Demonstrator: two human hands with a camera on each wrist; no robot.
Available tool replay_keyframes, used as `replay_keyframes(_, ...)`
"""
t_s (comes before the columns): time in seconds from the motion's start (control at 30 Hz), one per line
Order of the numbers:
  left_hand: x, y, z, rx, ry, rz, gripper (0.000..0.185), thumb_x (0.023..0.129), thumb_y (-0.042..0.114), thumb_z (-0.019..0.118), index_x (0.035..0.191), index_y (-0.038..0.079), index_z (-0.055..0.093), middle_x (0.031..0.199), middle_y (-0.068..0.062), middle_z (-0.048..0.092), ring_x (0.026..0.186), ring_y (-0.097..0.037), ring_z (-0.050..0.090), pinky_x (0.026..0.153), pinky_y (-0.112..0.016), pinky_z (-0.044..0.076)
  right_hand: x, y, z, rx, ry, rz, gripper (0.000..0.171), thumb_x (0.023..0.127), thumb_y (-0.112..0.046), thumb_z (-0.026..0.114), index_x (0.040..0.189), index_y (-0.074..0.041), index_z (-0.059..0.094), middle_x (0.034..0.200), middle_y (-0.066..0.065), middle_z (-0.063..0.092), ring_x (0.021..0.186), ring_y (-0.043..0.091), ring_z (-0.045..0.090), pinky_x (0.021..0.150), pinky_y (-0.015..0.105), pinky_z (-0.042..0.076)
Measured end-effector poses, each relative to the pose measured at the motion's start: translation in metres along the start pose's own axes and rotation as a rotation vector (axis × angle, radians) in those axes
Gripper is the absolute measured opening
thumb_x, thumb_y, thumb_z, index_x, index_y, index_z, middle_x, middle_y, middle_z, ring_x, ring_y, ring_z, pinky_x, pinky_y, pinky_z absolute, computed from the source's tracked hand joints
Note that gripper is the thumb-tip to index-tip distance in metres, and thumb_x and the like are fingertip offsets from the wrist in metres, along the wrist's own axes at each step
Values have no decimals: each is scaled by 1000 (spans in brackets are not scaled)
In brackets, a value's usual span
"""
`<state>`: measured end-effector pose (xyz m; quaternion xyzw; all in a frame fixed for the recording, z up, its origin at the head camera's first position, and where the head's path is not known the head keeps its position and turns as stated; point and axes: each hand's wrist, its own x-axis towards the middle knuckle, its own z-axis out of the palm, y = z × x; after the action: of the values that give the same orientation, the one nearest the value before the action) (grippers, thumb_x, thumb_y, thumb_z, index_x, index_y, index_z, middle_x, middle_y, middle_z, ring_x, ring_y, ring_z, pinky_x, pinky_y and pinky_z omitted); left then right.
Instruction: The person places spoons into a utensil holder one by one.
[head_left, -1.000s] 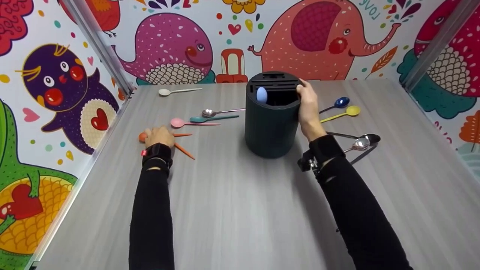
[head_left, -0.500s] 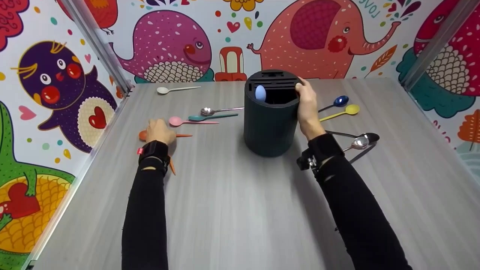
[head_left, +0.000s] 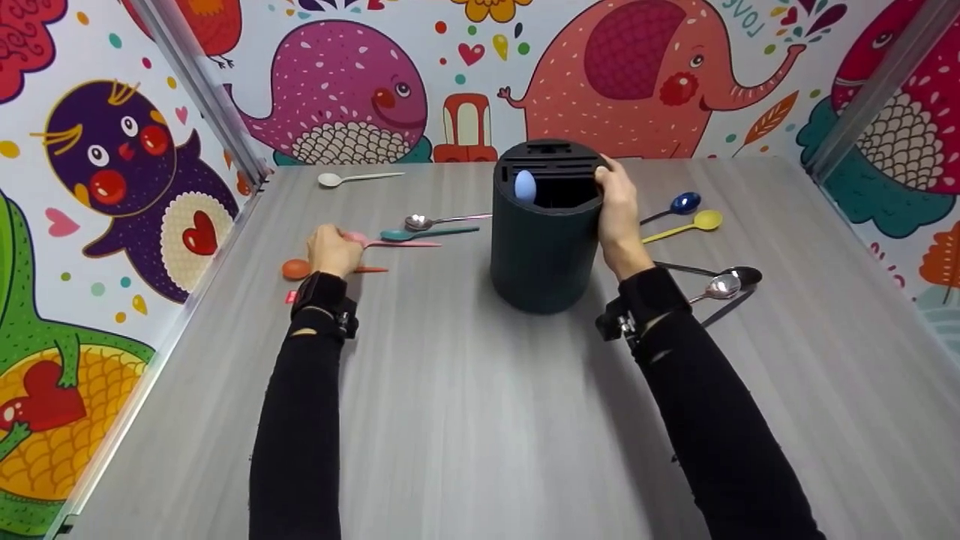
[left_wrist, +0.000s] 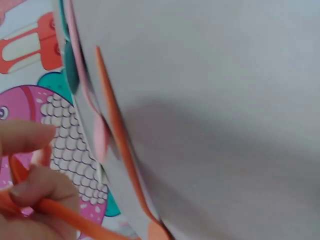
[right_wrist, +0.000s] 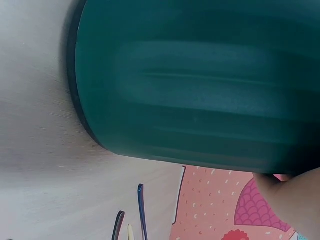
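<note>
The left hand (head_left: 331,251) pinches an orange spoon (left_wrist: 65,212) in curled fingers above the grey table (head_left: 480,420), beside a second orange spoon (head_left: 300,268) and a pink spoon (head_left: 397,242), while the right hand (head_left: 616,206) grips the rim of the upright dark green utensil holder (head_left: 541,247) mid-table.

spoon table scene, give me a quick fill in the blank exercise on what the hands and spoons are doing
1. The right hand grips the rim of the dark ____ holder.
2. The spoon bowl showing inside the holder is light ____.
3. The left hand pinches an ____ spoon in the left wrist view.
4. To the right of the holder, the yellow spoon lies beside a dark ____ spoon.

Missing words: green; blue; orange; blue
</note>
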<state>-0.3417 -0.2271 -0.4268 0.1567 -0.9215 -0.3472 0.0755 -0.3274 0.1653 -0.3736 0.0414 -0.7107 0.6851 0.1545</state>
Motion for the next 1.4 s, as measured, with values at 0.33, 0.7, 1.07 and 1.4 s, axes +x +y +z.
replay_keyframes(0.33,-8,35,6,-250,158,81,45,108,30,49,85,-2,71,87,-16,70,91,-34,64,89,-41,48,-1,-2,0,-6,-8,-3,51,104,-24,34,148,-5,48,144,9,52,129,16,45,112,30,32)
replay_keyframes(0.7,-26,76,0,-645,224,98,55,105,22,53,56,14,31,51,6,25,48,-10,23,53,-25,18,-4,1,2,13,-18,8,51,105,-26,33,149,-6,47,144,9,51,128,17,44,113,33,33)
replay_keyframes(1.07,-66,134,-11,-953,64,246,54,106,18,51,56,16,33,52,6,28,48,-8,26,48,-22,19,-2,-1,1,7,-23,3,50,104,-25,33,148,-5,48,142,10,52,127,17,45,112,33,33)
replay_keyframes(1.4,-105,183,-25,-1148,-85,407,52,108,16,46,58,18,35,46,6,31,38,-7,25,38,-21,18,-2,0,-1,-6,-19,-16,50,104,-25,33,147,-5,49,140,9,53,126,16,45,111,32,33)
